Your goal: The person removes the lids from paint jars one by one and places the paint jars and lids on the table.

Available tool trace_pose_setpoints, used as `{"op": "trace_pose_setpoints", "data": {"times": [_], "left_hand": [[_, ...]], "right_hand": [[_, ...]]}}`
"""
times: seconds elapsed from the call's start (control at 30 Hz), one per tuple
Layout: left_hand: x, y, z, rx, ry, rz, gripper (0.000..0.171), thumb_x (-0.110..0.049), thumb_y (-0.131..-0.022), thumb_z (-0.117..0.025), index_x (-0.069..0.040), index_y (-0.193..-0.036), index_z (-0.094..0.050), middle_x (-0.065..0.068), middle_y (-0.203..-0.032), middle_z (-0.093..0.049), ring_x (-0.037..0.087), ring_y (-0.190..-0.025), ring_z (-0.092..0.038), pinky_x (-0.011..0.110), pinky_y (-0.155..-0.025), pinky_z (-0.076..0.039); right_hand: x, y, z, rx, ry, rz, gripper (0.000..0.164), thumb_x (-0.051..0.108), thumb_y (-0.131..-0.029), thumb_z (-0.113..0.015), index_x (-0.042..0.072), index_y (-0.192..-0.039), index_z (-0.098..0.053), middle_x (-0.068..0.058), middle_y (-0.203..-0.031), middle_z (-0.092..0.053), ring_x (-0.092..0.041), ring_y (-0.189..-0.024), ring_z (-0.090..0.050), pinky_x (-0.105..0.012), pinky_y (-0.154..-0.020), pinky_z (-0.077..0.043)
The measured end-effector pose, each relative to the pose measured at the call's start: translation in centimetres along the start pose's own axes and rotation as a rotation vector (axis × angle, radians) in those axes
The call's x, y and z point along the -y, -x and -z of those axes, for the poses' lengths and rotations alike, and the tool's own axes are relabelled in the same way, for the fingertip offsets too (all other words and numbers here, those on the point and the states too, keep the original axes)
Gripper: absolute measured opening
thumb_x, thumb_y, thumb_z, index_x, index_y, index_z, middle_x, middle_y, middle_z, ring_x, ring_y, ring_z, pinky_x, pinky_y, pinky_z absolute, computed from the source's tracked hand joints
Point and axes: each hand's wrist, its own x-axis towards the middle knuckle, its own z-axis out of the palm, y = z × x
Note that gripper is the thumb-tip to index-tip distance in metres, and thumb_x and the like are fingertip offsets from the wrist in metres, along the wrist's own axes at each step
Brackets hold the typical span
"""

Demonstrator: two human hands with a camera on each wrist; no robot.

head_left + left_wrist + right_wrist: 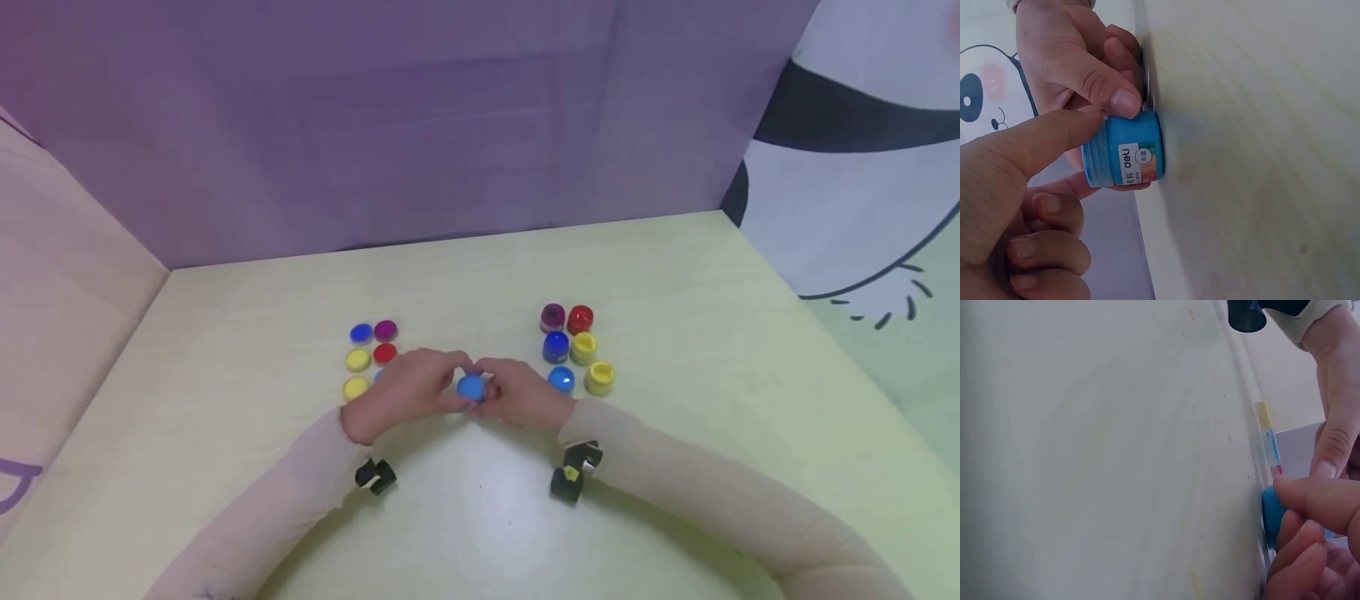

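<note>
A small light blue paint jar [1132,147] with a "deli" label stands upright on the table between both hands. Its ribbed lid [1099,159] sits on top and shows as a blue disc in the head view. My left hand [420,379] pinches around the lid with thumb and a finger, the other fingers curled below in the left wrist view. The right hand [521,390] grips the jar's body, its thumb lying along the side. In the right wrist view, fingers cover much of the blue jar [1270,515].
Left of the hands lie several loose lids, among them a purple lid [386,330] and a red lid [385,353]; one is partly hidden. On the right stand several open paint jars, such as a red jar [580,319] and a yellow jar [599,377]. A purple wall [450,125] bounds the table's back.
</note>
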Motion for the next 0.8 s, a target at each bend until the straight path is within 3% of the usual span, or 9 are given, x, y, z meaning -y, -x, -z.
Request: {"op": "trace_pose_setpoints", "data": {"times": [0.43,0.67,0.8], "left_hand": [[0.9,-0.1,-0.1,0.014,0.047,-0.064,0.037,-0.029,-0.083,-0.073,-0.016,-0.116,-0.064,-0.007,-0.059,-0.044,0.009,-0.054,-0.042,0.021,-0.052,-0.033],[1.6,-0.4,0.0,0.05,0.099,-0.099,0.038,-0.025,-0.082,-0.074,-0.018,-0.118,-0.065,-0.007,-0.058,-0.041,0.009,-0.055,-0.042,0.02,-0.054,-0.034],[1.8,-0.5,-0.1,0.043,0.089,-0.113,0.037,-0.026,-0.081,-0.075,-0.017,-0.116,-0.066,-0.007,-0.058,-0.04,0.009,-0.054,-0.041,0.02,-0.054,-0.033]], "right_hand": [[-0.1,-0.3,0.2,0.007,-0.054,-0.021,0.037,0.014,-0.083,-0.072,0.014,-0.118,-0.059,0.0,-0.064,-0.051,-0.013,-0.048,-0.045,-0.021,-0.047,-0.037],[-0.2,-0.3,0.1,-0.002,-0.061,-0.018,0.033,0.014,-0.081,-0.074,0.013,-0.11,-0.06,0.0,-0.065,-0.052,-0.013,-0.05,-0.045,-0.022,-0.048,-0.038],[0.0,-0.6,-0.1,-0.03,0.002,0.012,0.025,0.015,-0.08,-0.075,0.012,-0.099,-0.059,0.0,-0.067,-0.05,-0.013,-0.058,-0.047,-0.023,-0.056,-0.04]]}}
